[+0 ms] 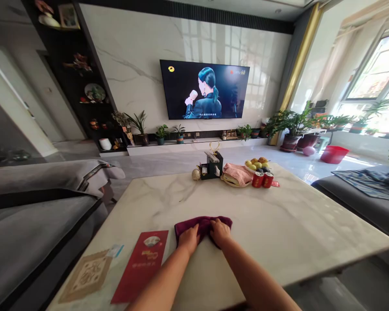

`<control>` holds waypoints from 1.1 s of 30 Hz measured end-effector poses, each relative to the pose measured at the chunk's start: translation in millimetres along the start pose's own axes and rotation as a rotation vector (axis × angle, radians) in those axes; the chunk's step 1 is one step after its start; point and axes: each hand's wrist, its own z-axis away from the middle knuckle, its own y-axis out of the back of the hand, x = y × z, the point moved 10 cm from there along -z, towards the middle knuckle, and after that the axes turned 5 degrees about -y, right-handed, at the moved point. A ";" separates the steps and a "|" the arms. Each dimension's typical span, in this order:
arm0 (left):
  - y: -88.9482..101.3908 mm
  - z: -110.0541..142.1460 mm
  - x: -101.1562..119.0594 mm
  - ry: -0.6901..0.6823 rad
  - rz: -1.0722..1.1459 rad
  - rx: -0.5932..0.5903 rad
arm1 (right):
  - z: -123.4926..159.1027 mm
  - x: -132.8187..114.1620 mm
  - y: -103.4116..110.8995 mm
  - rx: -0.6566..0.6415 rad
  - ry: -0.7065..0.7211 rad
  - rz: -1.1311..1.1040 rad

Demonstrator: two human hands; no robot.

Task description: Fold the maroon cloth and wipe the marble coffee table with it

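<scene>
A dark purple cloth (pixel 203 223) lies bunched on the marble-topped table (pixel 262 224) in front of me. My left hand (pixel 189 239) grips its left part, fingers curled into the fabric. On the right part of the same cloth, my right hand (pixel 219 232) is closed with the fingers bent down. Folds of the cloth hide some fingertips. A red folder-like card (pixel 142 263) with gold print rests just left of my left forearm. Beyond it is a brown patterned mat or packet (pixel 87 275) with a small blue-and-white piece (pixel 116 250) at its corner.
At the table's far side stand a dark tissue box (pixel 210 168), a round ornament (pixel 196 174), a pink towel (pixel 237 172) on a woven tray, a fruit plate (pixel 257 165) and two red cans (pixel 262 179). Grey sofas (pixel 45 211) flank the table.
</scene>
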 end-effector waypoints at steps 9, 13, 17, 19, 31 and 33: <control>-44.2 190.7 24.3 -0.079 -0.040 -0.081 | 191.7 -8.7 -16.6 -0.073 0.037 0.029; -57.8 237.2 28.3 -0.088 -0.044 -0.099 | 245.6 -9.9 -22.1 -0.092 0.054 0.037; -58.9 253.9 33.9 -0.109 -0.049 -0.109 | 266.2 -12.6 -21.1 -0.088 0.070 0.041; -56.2 251.9 39.2 -0.118 -0.054 -0.114 | 263.6 -11.3 -18.1 -0.083 0.075 0.045; -46.2 151.5 88.4 -0.112 -0.088 -0.078 | 162.7 46.1 -3.4 -0.003 -0.077 0.077; -42.5 123.1 90.5 -0.111 -0.085 -0.064 | 135.7 53.8 -0.4 0.008 -0.101 0.072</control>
